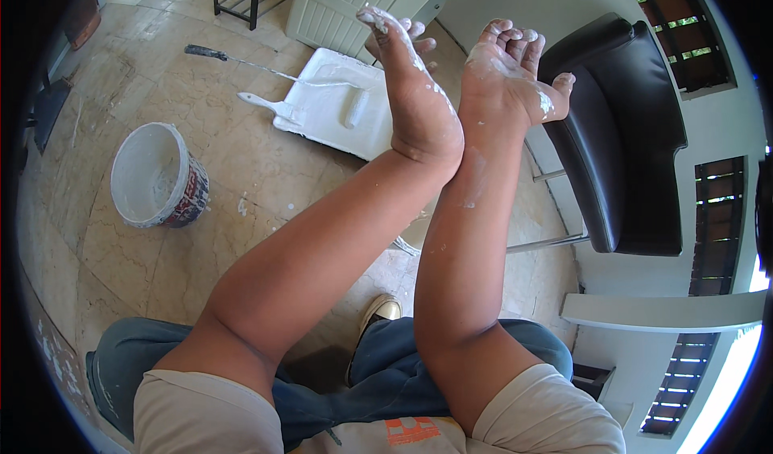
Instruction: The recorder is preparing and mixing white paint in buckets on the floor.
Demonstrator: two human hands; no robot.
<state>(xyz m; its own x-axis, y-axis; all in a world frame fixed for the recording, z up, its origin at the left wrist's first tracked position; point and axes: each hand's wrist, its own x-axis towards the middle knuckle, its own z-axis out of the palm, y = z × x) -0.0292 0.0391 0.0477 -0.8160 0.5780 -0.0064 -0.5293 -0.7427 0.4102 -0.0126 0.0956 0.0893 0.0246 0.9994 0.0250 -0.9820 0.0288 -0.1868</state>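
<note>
My left hand (412,84) is raised edge-on, white paint smeared along it. Its fingers are apart, partly hidden behind the hand, and nothing shows in them. Beside it, my right hand (509,76) is turned palm up with paint on palm and fingertips. Its fingers bend slightly, the thumb stands out, and it is empty. My wrists overlap in view. Beyond them on the floor lies a white paint tray (332,137), nearest my left hand. A paint roller (358,108) rests in it, its dark handle reaching left. A paintbrush (286,113) lies on the tray's left edge.
A white paint bucket (175,211) stands left on the tiled floor (250,172). A dark leather chair (620,140) is at the right. A pale panel (346,11) and a black metal rack (255,3) stand behind. Beneath my arms, a round container (415,233) is mostly hidden.
</note>
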